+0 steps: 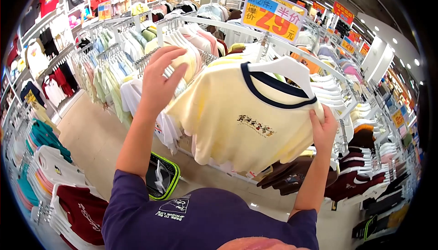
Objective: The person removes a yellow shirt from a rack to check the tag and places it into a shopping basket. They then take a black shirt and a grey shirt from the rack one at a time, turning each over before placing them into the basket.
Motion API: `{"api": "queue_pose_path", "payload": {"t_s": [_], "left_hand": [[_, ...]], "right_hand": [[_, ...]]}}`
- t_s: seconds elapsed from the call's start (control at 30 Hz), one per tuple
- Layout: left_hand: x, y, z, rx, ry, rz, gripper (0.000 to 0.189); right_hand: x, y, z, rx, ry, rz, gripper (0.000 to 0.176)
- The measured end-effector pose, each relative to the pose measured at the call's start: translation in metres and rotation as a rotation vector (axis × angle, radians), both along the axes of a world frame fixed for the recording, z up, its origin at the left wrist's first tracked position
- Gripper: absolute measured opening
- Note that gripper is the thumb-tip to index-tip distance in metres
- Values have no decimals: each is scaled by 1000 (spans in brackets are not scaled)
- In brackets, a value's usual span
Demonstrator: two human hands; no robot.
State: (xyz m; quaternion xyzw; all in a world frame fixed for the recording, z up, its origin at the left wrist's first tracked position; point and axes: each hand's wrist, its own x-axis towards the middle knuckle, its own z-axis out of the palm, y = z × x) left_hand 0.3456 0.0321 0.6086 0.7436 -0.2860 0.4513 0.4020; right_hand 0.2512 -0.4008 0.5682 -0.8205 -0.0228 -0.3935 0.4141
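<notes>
A pale yellow T-shirt (214, 108) with a dark navy collar and small printed figures on the chest hangs on a white hanger (289, 70) at the rack in front of me. My right hand (321, 124) pinches the shirt at its shoulder, beside the right end of the hanger. Raised above the shirt's other sleeve, my left hand (165, 74) has its fingers apart and holds nothing. An orange and blue price sign (273, 15) stands just above the hanger.
Racks of light garments (107, 63) stretch behind and to the left. A black and green basket (171, 177) rests on the floor below. Dark red shirts (82, 213) hang at the lower left, with more maroon garments (353, 181) at the right. Wall shelves line the far left.
</notes>
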Motion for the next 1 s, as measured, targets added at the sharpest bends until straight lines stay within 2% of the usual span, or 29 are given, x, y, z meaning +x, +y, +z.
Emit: {"api": "queue_pose_path", "payload": {"t_s": [0.07,0.17,0.27,0.4,0.5,0.6,0.8,0.93,0.97,1.0], "left_hand": [[-2,-22,14,132,-31,-74,37],[-1,-46,21,290,92,-161,44],[14,-59,13,389,103,-146,46],[20,-65,11,388,125,-107,38],[22,-67,11,384,45,-62,35],[20,-69,16,349,61,-82,34],[21,-55,26,338,52,-3,33],[28,-41,29,329,36,69,33],[32,-37,29,340,43,77,34],[36,-32,30,351,48,86,34]], "right_hand": [[4,10,3,-33,-10,15,23],[8,21,6,-45,-27,30,21],[9,27,7,-24,-24,55,22],[11,28,9,-48,-39,49,22],[8,32,15,-36,-24,27,22],[10,25,11,29,-30,103,32],[10,9,-31,333,-29,450,61],[7,-21,-103,520,386,639,59],[10,-28,-124,514,471,648,55],[8,-30,-135,480,570,615,42]]}}
